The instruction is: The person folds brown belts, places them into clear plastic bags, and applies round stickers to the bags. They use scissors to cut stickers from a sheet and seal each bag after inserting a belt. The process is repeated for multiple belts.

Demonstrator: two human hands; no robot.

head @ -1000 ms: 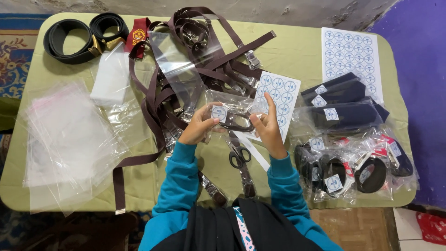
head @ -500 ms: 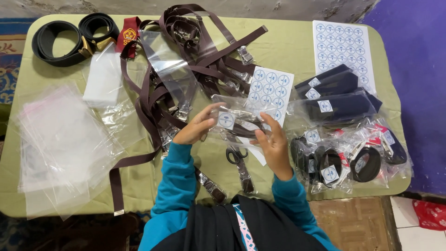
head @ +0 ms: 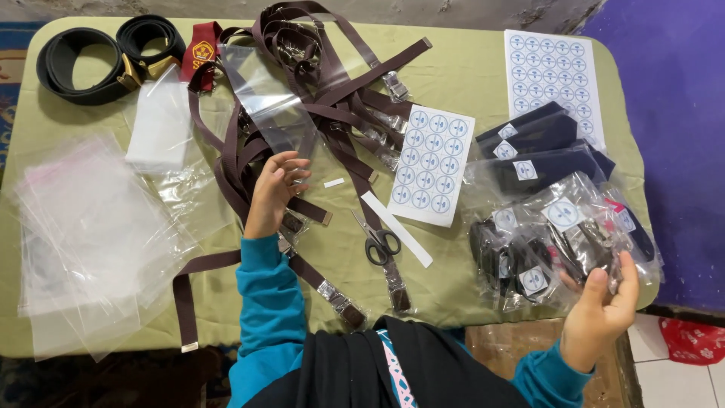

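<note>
My left hand hovers with fingers spread over a tangle of dark brown belts on the green table, holding nothing. My right hand is at the table's right front edge, gripping a clear plastic bag with a brown belt inside, placed on the pile of bagged belts. A sheet of round blue-and-white stickers lies between the hands. Black scissors rest beside a white paper strip.
A stack of clear plastic bags covers the left side. Two coiled black belts and a red tie sit at the back left. A second sticker sheet and dark bagged belts lie at the back right.
The bagged belt held by both hands in the middle has gone right with my right hand onto the pile. My left hand let go and now hovers open over the brown belts.
</note>
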